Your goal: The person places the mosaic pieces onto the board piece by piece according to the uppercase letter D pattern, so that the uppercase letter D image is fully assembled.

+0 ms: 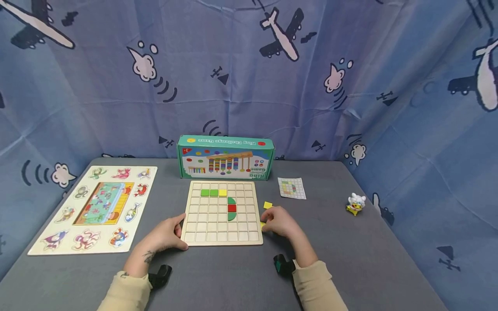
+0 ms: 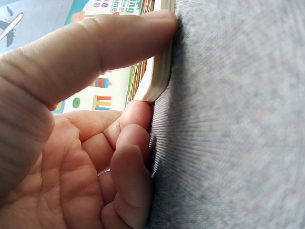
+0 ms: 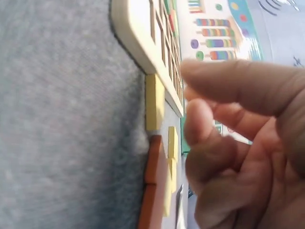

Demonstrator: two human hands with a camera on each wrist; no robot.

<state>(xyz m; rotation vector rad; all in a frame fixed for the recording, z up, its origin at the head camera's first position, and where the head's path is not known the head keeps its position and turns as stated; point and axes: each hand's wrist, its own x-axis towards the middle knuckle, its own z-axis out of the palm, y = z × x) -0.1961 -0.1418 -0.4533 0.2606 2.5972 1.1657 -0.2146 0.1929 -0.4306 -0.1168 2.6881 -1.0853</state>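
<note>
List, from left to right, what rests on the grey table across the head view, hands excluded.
Cream rectangular sea-animal puzzle board, pale wooden grid board, loose yellow square tile, white paper card with coloured grid, small white-and-yellow toy figurine.

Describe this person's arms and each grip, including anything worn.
Beige sleeves end short of the wrists. A black wrist camera sits at each wrist; the right one has a green patch. A dark tattoo marks the left wrist. The left grip and right grip are gloveless.

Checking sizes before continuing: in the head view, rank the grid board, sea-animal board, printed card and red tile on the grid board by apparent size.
1. Sea-animal board
2. Grid board
3. Printed card
4. Red tile
</note>
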